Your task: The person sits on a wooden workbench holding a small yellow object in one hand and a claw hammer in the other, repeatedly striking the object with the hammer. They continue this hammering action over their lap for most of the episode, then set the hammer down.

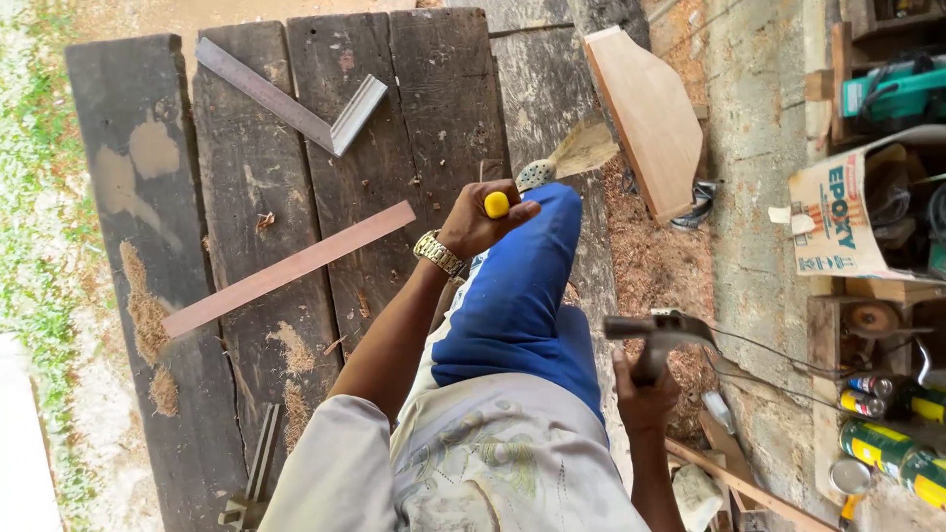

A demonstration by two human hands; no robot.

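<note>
Left hand (pixel 480 219) fisted around a yellow-capped chisel handle (pixel 497 204), tool steadied upright above the raised knee (pixel 522 286) in blue cloth, near the far end of the bench (pixel 246 177). Blade end hidden behind fist and knee, so no telling what it bears on. Right hand (pixel 642 399) wrapped tight around the grip of a claw hammer (pixel 658 333), head up and drawn back to the side, well apart from the chisel, seemingly cocked for a strike on the yellow cap. Knee lifted between the two hands, probably bracing something out of sight.

On the dark planks: a metal square (pixel 296 103) lying flat near the top, a thin pale strip (pixel 291 268) slanting across the middle, drifts of sawdust (pixel 146 313). Beyond the knee, a light wooden panel (pixel 650 118) with clipped corners leaning on edge over shavings. Further right, a cardboard box (pixel 838 212), spray cans (pixel 887 448) and a green power tool (pixel 897 91), all well clear. Knee and left forearm screening the workpiece from view; wire (pixel 769 350) trailing near the hammer.
</note>
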